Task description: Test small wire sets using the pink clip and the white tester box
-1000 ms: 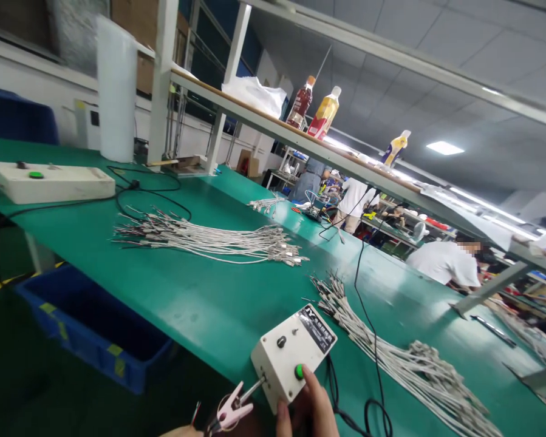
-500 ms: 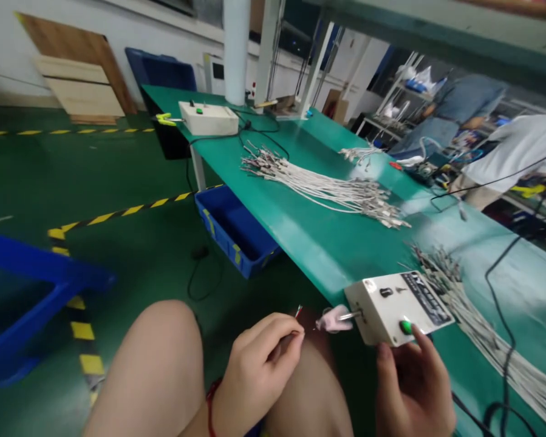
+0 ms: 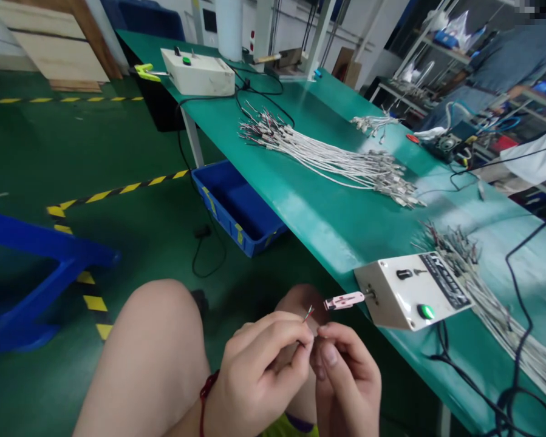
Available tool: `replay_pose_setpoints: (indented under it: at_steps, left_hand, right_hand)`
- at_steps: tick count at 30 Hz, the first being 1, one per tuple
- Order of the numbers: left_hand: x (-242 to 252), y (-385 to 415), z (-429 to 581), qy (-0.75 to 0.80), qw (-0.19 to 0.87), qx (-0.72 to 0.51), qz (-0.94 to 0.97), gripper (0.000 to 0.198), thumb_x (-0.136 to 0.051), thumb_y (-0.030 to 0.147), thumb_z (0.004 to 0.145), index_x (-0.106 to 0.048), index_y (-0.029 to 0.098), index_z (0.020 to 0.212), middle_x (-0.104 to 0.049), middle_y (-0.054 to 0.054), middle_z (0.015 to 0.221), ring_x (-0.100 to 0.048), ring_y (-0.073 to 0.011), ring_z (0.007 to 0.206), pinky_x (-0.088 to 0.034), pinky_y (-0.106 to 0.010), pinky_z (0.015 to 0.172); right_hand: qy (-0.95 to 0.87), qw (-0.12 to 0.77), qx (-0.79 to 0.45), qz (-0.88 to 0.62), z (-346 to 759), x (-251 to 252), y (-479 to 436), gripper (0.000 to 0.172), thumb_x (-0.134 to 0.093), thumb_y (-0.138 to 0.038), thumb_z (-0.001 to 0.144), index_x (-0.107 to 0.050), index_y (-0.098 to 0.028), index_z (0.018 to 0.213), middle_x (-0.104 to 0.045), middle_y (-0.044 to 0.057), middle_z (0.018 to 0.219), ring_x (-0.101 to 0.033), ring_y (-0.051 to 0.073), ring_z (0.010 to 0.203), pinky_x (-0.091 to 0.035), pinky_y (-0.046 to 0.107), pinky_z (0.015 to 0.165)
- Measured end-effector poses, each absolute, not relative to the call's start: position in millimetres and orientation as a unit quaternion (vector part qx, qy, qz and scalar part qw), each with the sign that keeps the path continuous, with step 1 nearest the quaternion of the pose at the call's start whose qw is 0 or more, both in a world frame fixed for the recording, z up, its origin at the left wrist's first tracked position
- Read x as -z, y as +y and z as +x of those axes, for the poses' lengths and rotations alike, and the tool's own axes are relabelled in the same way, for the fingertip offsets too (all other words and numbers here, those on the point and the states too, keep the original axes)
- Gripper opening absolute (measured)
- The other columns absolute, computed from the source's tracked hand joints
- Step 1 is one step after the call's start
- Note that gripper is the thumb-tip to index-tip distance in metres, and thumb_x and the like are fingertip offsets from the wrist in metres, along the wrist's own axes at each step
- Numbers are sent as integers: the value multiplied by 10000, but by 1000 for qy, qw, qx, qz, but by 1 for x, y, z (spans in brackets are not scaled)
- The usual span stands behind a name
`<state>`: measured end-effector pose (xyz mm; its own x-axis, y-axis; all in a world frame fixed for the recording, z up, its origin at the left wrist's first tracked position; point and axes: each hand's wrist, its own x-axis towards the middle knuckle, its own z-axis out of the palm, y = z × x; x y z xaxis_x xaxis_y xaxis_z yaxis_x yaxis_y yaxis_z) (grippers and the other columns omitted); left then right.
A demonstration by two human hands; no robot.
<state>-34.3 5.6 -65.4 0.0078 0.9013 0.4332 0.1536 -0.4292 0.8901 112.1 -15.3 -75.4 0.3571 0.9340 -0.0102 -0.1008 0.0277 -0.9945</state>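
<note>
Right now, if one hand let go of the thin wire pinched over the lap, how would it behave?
Probably floppy: the thin wire is very fine where it shows above the left hand and right hand. Likely light and slippery, since only fingertips pinch it. Its red and green tips look easily bent.

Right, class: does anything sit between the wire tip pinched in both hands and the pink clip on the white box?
Nothing visible does. The thin red-and-green wire tip, pinched by the left hand and right hand, faces the pink plastic clip on the white rectangular box across open air.
</note>
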Motion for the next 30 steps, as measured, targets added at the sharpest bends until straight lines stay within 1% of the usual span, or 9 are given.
replay_pose_setpoints:
  at_steps: [3, 8, 15, 17, 19, 22, 24, 26, 30]
  left_hand:
    - [64, 5, -35, 413, 313, -567, 641, 296, -648, -32, 893, -692, 231, 1021, -805, 11, 1003, -786, -109, 897, -585, -156, 804]
    - [61, 8, -35, 402, 290, -580, 646, 277, -661, -36, 866, -703, 210, 985, -812, 28, 967, -795, -81, 897, -550, -116, 874]
    - [63, 9, -36, 398, 306, -574, 647, 303, -665, -46, 863, -705, 211, 1018, -813, 25, 1008, -791, -85, 929, -534, -115, 905]
    - [63, 8, -37, 386, 351, -569, 636, 309, -667, -27, 872, -713, 217, 1056, -809, 9, 1037, -788, -107, 904, -558, -141, 843]
    - [63, 7, -37, 375, 435, -556, 601, 273, -669, 20, 914, -737, 236, 1066, -800, 2, 1012, -761, -110, 819, -548, -154, 702]
    - [64, 6, -33, 354, 599, -528, 487, 159, -647, 145, 1028, -771, 244, 1020, -763, 6, 847, -618, -70, 602, -434, -154, 518]
    - [65, 6, -29, 318, 699, -505, 394, 128, -638, 238, 1070, -755, 224, 1019, -726, 6, 773, -505, -46, 511, -367, -152, 470]
    - [67, 5, -26, 280, 766, -482, 320, 124, -659, 319, 1075, -712, 208, 1055, -709, 1, 769, -445, -30, 478, -317, -144, 448]
    - [70, 3, -22, 258, 805, -470, 255, 211, -690, 418, 1058, -623, 221, 1093, -688, 16, 758, -398, -18, 462, -284, -118, 443]
  right_hand:
    - [-356, 613, -481, -516, 102, 64, -12, 137, -888, -359, 779, -820, -249, 825, -701, 32, 683, -581, 122, 506, -490, 202, 473]
    - [-314, 613, -520, -506, 97, 59, -13, 112, -910, -323, 753, -818, -265, 778, -732, 47, 730, -729, 182, 647, -612, 237, 599]
    - [-299, 614, -537, -495, 97, 62, -8, 90, -905, -300, 777, -823, -268, 797, -745, 45, 748, -734, 164, 647, -621, 229, 625]
    - [-300, 616, -547, -481, 98, 60, -7, 78, -887, -294, 801, -816, -259, 804, -740, 46, 745, -719, 153, 640, -604, 214, 606]
    - [-296, 621, -553, -470, 99, 58, -6, 95, -874, -286, 817, -797, -238, 792, -714, 37, 710, -679, 131, 606, -569, 191, 577]
    - [-288, 621, -567, -459, 101, 55, -5, 148, -865, -283, 841, -760, -209, 768, -622, -2, 599, -581, 96, 518, -514, 171, 530]
    - [-282, 619, -575, -455, 102, 55, -5, 145, -850, -287, 862, -755, -203, 791, -579, -22, 562, -525, 82, 468, -483, 170, 498]
    - [-276, 622, -576, -454, 102, 55, -4, 121, -841, -286, 871, -764, -205, 824, -587, -22, 579, -495, 75, 438, -458, 175, 473]
    - [-285, 619, -579, -447, 102, 56, -5, 75, -837, -289, 876, -795, -227, 870, -578, -23, 572, -508, 81, 437, -441, 164, 456]
